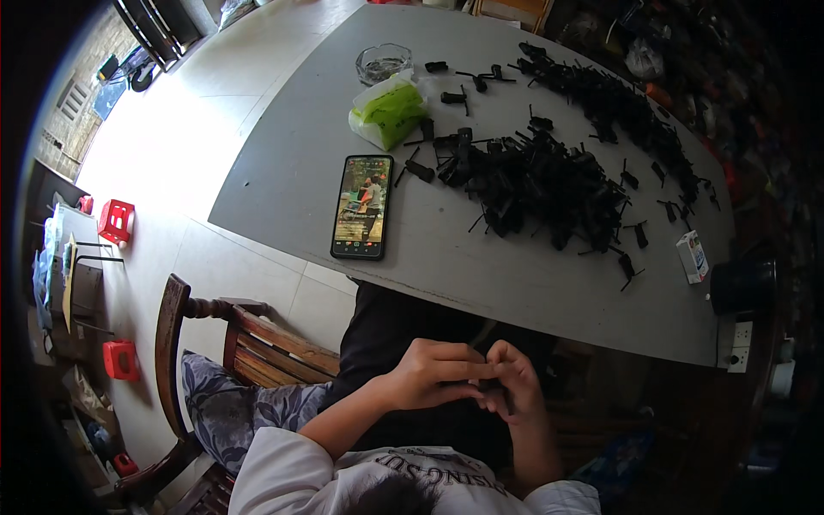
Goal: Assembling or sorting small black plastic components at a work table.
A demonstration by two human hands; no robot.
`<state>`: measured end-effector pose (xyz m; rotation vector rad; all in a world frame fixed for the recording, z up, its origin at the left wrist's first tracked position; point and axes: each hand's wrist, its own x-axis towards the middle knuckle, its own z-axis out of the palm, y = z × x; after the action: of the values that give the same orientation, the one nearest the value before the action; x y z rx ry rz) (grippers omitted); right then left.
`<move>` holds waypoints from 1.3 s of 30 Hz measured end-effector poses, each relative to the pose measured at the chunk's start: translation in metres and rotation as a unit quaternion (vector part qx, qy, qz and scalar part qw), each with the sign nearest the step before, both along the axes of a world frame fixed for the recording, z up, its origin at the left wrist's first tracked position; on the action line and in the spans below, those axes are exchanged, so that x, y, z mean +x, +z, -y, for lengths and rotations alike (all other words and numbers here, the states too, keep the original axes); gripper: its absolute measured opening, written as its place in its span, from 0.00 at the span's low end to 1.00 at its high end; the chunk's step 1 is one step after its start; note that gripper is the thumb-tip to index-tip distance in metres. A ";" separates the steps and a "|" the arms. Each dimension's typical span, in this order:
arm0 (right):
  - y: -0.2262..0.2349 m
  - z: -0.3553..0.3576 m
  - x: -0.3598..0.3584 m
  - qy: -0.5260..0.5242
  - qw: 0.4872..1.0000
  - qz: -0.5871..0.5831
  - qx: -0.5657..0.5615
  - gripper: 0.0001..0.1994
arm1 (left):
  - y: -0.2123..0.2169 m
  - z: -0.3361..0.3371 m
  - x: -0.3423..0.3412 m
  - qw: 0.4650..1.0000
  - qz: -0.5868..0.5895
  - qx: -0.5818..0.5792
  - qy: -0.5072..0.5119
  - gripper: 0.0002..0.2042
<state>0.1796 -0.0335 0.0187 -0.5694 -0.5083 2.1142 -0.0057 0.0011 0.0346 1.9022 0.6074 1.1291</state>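
Apparently pinching small dark part, mostly hidden, between closed-in fingertips of left hand and right hand, apart from stemmed black parts heaped on table. Judging by heap, probably light, stiff; best gripped by thick body, sparing slender stem.

Anything between fingers hidden (or too small to tell); hair cut off by lower edge.
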 end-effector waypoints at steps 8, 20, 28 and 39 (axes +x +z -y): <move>-0.011 0.014 -0.019 -0.164 0.983 0.082 0.009 0.17 | 0.007 0.007 0.007 0.994 -0.044 0.039 0.088 0.14; 0.016 0.015 0.010 0.240 0.898 0.228 0.289 0.17 | 0.008 0.003 -0.015 0.986 -0.010 -0.046 -0.160 0.12; 0.024 -0.007 0.024 0.135 0.810 0.426 0.380 0.12 | -0.003 0.008 -0.006 0.988 -0.007 -0.137 -0.072 0.10; -0.047 -0.099 0.153 -0.229 0.315 0.882 0.263 0.20 | -0.041 0.015 -0.006 0.749 0.386 -0.528 -0.102 0.17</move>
<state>0.3322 0.0656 -0.0285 -2.0940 -1.7136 -0.2411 -0.0120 -0.0138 -0.0060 0.4235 0.3836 0.9669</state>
